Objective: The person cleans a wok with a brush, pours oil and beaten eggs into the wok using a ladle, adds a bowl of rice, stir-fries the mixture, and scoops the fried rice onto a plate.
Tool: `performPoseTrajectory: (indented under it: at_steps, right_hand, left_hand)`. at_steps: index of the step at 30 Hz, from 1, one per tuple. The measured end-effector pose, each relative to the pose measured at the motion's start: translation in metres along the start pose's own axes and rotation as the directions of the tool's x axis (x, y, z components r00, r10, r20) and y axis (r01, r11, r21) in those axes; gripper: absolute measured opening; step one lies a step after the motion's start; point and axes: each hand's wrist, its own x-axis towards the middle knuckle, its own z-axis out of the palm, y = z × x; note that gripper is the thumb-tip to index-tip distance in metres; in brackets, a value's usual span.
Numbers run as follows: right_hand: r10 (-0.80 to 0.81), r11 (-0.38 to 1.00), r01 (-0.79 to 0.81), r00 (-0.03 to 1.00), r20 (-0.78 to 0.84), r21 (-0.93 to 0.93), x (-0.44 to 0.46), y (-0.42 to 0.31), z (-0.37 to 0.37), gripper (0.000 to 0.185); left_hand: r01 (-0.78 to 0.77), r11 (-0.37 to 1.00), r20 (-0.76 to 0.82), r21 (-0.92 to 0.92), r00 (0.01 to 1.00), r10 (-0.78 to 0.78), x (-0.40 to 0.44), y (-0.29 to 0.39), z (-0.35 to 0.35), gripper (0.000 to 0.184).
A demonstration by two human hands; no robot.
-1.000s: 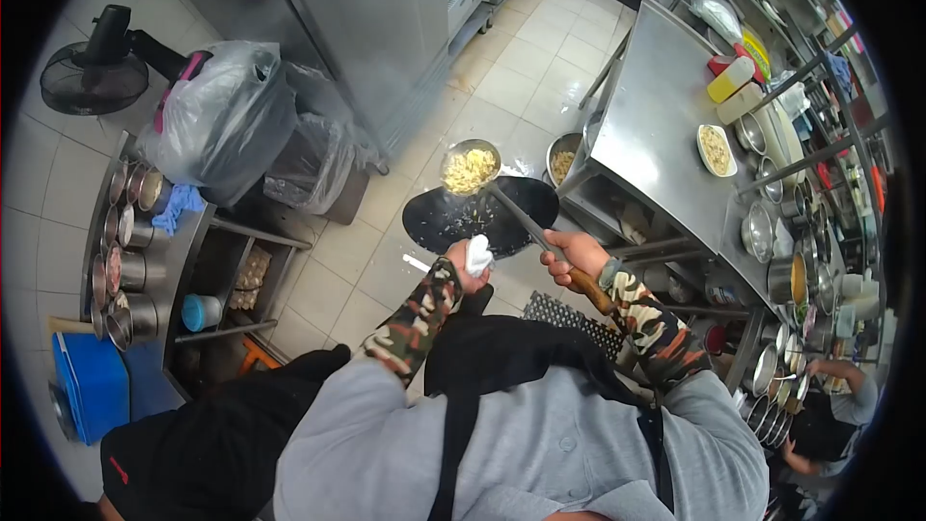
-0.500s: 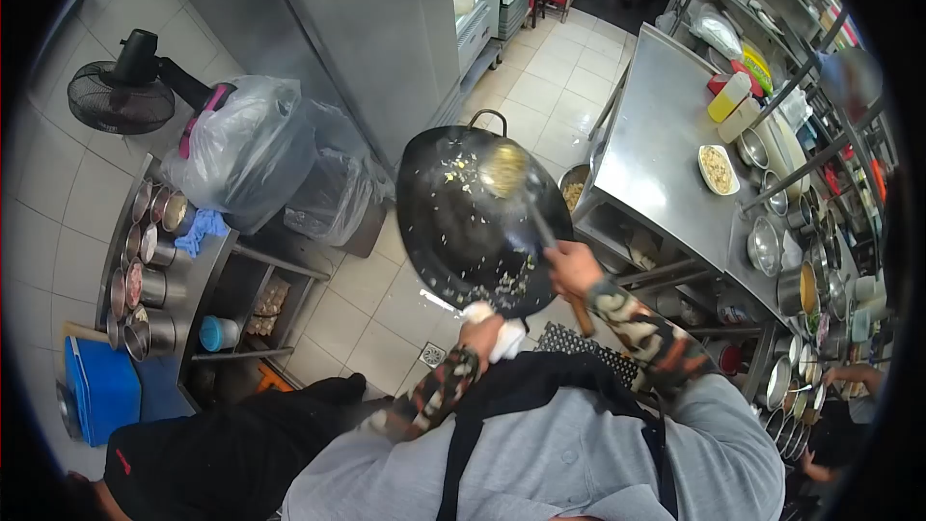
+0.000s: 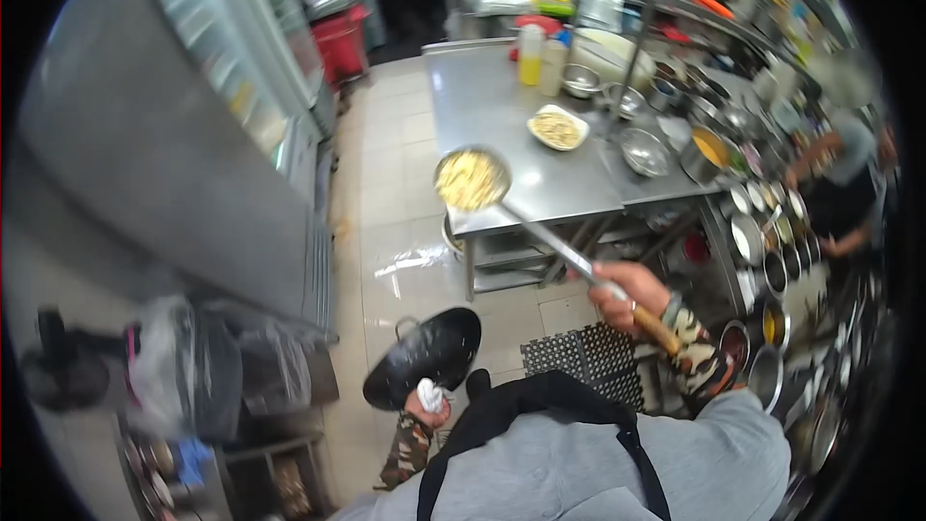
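My right hand (image 3: pixel 632 299) is closed around the wooden handle of a long metal ladle (image 3: pixel 555 241). The ladle's round bowl is heaped with yellowish food (image 3: pixel 469 180) and hangs by the near left corner of the steel table (image 3: pixel 502 150). Lower left, my left hand (image 3: pixel 427 409) is closed on a white cloth (image 3: pixel 431 395) at the rim of a black wok (image 3: pixel 424 357). The wok is tilted, with small bits inside. An oval white dish (image 3: pixel 558 127) of similar pale food sits on the table.
Squeeze bottles (image 3: pixel 531 55), metal bowls (image 3: pixel 644 151) and a pot (image 3: pixel 705 155) stand on the table. A co-worker (image 3: pixel 839 183) is at the far right. Tall fridges (image 3: pixel 183 116) line the left. A perforated black mat (image 3: pixel 584 362) lies on the floor.
The view has turned to the right. The loaded ladle has moved from over the wok to the steel table's corner. The wok is now lower left, tilted and away from the ladle.
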Motion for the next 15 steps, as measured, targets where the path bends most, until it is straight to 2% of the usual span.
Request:
performPoseTrajectory:
  at_steps: [1, 2, 4, 5, 8, 10, 14, 15]
  right_hand:
    - [-0.155, 0.977, 0.121, 0.969, -0.193, -0.175, -0.006, -0.014, 0.004, 0.031]
    - [-0.282, 0.947, 0.219, 0.917, -0.281, -0.234, -0.004, -0.031, 0.000, 0.026]
    - [-0.383, 0.918, 0.307, 0.849, -0.364, -0.250, 0.016, -0.072, -0.037, 0.022]
    - [-0.431, 0.902, 0.389, 0.837, -0.339, -0.187, 0.022, -0.089, -0.037, 0.020]
    - [-0.449, 0.892, 0.435, 0.820, -0.355, -0.125, 0.061, -0.139, -0.077, 0.019]
    - [-0.348, 0.929, 0.366, 0.808, -0.475, -0.057, 0.082, -0.155, -0.092, 0.019]
    - [-0.382, 0.919, 0.383, 0.811, -0.442, -0.092, 0.082, -0.167, -0.095, 0.019]
    - [-0.376, 0.921, 0.385, 0.840, -0.392, -0.059, 0.082, -0.169, -0.101, 0.020]
  left_hand:
    - [-0.023, 0.994, -0.087, -0.105, 0.996, 0.014, 0.005, 0.006, -0.005, 0.019]
    - [0.028, 0.998, 0.012, -0.064, 1.000, -0.027, 0.002, 0.007, -0.010, 0.019]
    - [-0.028, 0.998, -0.056, -0.057, 0.998, 0.025, 0.002, 0.005, -0.015, 0.019]
    - [-0.057, 0.997, -0.092, -0.050, 0.994, 0.052, 0.002, 0.005, -0.016, 0.019]
    - [-0.107, 0.994, -0.140, -0.021, 0.985, 0.104, 0.002, 0.009, -0.024, 0.018]
    - [-0.123, 0.992, -0.156, -0.006, 0.980, 0.121, 0.002, 0.011, -0.031, 0.018]
    - [-0.151, 0.988, -0.168, 0.011, 0.974, 0.151, -0.001, 0.017, -0.039, 0.018]
    - [-0.155, 0.988, -0.172, 0.015, 0.973, 0.155, -0.003, 0.018, -0.041, 0.018]
